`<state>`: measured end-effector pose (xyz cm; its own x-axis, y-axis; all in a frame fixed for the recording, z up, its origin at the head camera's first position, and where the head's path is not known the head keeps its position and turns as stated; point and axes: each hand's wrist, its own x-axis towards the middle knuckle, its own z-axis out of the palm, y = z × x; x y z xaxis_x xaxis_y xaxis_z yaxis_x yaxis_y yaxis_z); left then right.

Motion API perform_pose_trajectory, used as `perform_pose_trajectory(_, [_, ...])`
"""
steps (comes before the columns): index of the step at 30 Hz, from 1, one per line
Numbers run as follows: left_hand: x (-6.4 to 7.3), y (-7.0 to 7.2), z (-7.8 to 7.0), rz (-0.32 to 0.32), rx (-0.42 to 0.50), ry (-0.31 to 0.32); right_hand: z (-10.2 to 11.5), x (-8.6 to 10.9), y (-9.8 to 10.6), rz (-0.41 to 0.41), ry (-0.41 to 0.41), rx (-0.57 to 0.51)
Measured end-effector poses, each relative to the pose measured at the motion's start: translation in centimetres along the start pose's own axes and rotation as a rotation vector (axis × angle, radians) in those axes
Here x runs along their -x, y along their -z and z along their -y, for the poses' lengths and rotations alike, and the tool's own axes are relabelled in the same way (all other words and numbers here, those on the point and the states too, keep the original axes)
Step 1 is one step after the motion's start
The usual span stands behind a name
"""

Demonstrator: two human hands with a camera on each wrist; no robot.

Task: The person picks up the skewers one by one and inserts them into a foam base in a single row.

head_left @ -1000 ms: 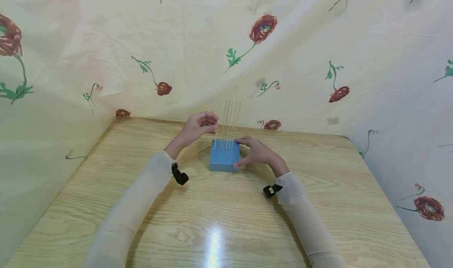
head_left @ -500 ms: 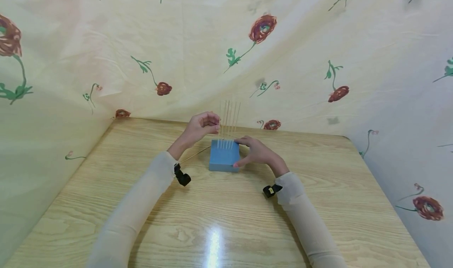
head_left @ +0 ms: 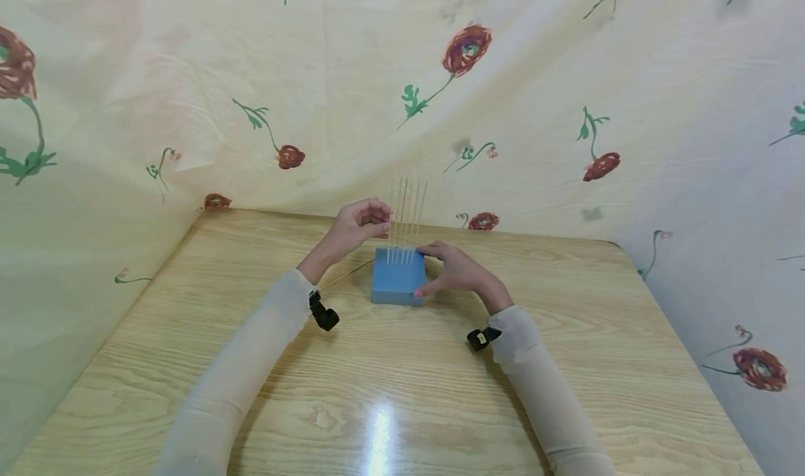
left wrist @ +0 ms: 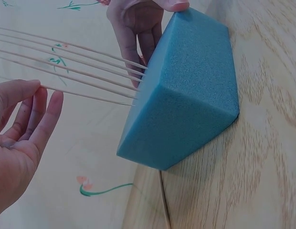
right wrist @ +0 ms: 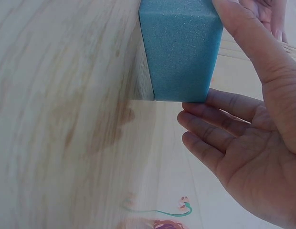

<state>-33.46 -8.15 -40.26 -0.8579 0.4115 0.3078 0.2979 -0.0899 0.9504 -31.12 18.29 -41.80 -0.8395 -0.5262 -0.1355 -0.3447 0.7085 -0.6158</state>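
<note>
A blue foam block (head_left: pixel 400 280) lies on the wooden table, with a row of several thin wooden skewers (left wrist: pixel 67 69) standing up from its top. At the row's left end, my left hand (head_left: pixel 352 226) pinches one skewer (left wrist: pixel 90 97) between thumb and fingertips, partway up its length. The lower end of that skewer meets the foam in the left wrist view. My right hand (head_left: pixel 462 270) holds the block from its right side, thumb at the near corner and fingers at the far one. In the right wrist view, the thumb and fingers (right wrist: pixel 219 114) span the block's side (right wrist: pixel 181 55).
Another skewer (head_left: pixel 347 275) lies on the table behind and left of the block, partly hidden by it. A flowered cloth (head_left: pixel 352 91) hangs behind the table and along both sides. Black wrist cameras (head_left: pixel 324 315) are strapped over the sleeves.
Over the first half second, my left hand shifted slightly right with its skewer, bringing it closer to the others. Since then little differs. My right hand and the block have stayed in place.
</note>
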Motion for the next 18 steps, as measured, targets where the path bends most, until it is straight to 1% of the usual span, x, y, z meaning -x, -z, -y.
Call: perform_pose_trajectory(18, [0.02, 0.16, 0.12, 0.007, 0.012, -0.001, 0.17, 0.01, 0.11, 0.002, -0.008, -0.008])
